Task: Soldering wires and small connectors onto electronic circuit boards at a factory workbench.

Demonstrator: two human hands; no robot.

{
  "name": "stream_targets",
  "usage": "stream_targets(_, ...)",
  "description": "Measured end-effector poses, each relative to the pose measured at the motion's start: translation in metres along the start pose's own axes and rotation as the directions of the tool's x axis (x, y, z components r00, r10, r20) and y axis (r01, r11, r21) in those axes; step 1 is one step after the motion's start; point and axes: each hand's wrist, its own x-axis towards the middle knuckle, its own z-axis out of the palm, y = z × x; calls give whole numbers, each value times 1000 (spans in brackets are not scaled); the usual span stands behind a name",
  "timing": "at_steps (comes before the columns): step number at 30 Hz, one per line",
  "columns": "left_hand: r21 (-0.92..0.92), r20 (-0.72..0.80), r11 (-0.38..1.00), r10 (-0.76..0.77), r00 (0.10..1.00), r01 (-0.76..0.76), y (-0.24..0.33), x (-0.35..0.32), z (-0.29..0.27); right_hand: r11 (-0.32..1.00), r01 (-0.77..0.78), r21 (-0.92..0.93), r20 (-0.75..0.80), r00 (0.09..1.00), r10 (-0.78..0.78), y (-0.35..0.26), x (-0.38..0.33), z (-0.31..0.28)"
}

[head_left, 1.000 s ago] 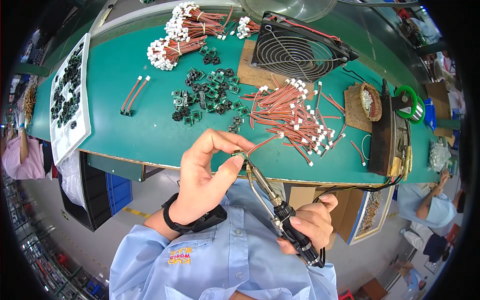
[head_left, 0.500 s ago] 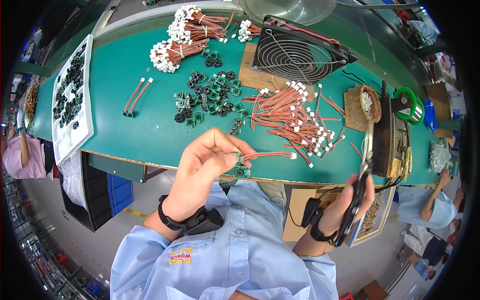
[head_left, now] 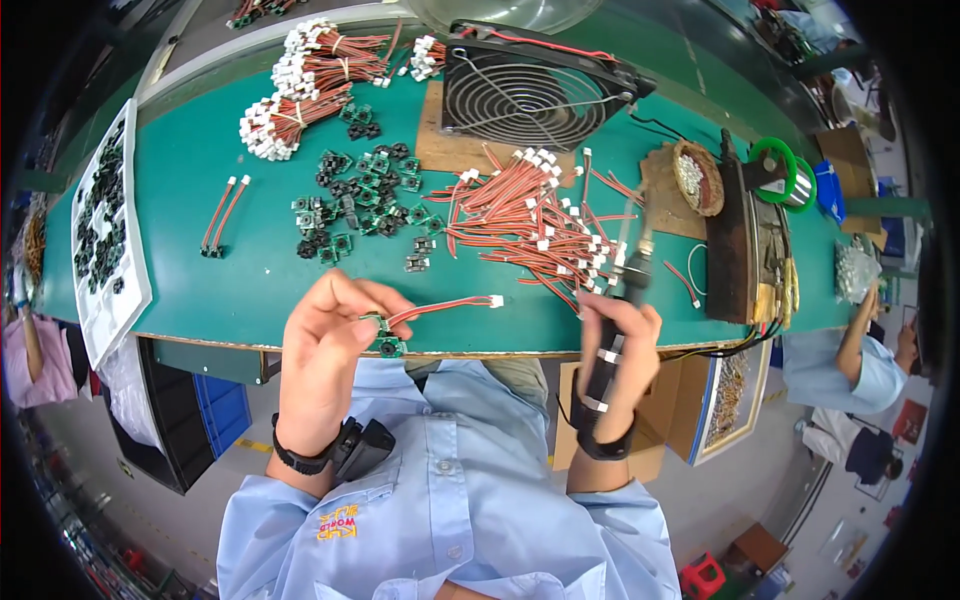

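Note:
My left hand [head_left: 328, 330] is closed, pinching a small green circuit board [head_left: 389, 347] over the table's near edge. A red-and-black wire lead [head_left: 445, 306] extends rightward from the pinched fingers and ends in a white connector; fingers hide where it meets the board. In my right hand [head_left: 630, 345] is a soldering iron [head_left: 637, 274], its black handle upright and its blurred metal tip pointing away from me. Just beyond lies a loose heap of wire leads [head_left: 530, 215] with white connectors. Several dark and green boards [head_left: 365, 195] form a pile past my left hand.
A black fan [head_left: 540, 95] stands at the back. Right of the heap are a round tin [head_left: 697, 175] and a green solder spool [head_left: 775, 165]. Bundled leads [head_left: 300, 110] lie back left, near a white tray [head_left: 125, 255] of boards. Other people sit at both sides.
The view has shifted, so the table appears farther left. My right hand has brought the soldering iron away from the round tin, leftward and forward. My left hand still grips the board.

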Motion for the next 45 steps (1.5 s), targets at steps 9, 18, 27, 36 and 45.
stream_targets(9, 17, -17, 998, -61, 998, 61, 0, -1, 14, 895, 294, -335, 181, 953, -245, 2, -1, 10)
stream_targets(18, 669, 381, 488, 423, 822, -561, 13, -7, 11, 987, 124, -106, -77, 988, -133, 0, -10, 8)
stream_targets(27, 708, 468, 250, 535, 703, -661, 12, -14, 24, 988, 45, 149, -212, 977, -13, -2, -13, -9)
stream_targets(36, 704, 441, 316, 508, 740, -636, 11, -14, 27, 929, 46, 368, -250, 967, 51, -20, -17, -18)
stream_targets(45, 485, 164, 835, 203, 965, -258, 2, -14, 26, 831, 105, 547, 66, 984, -168, -49, -2, -32)
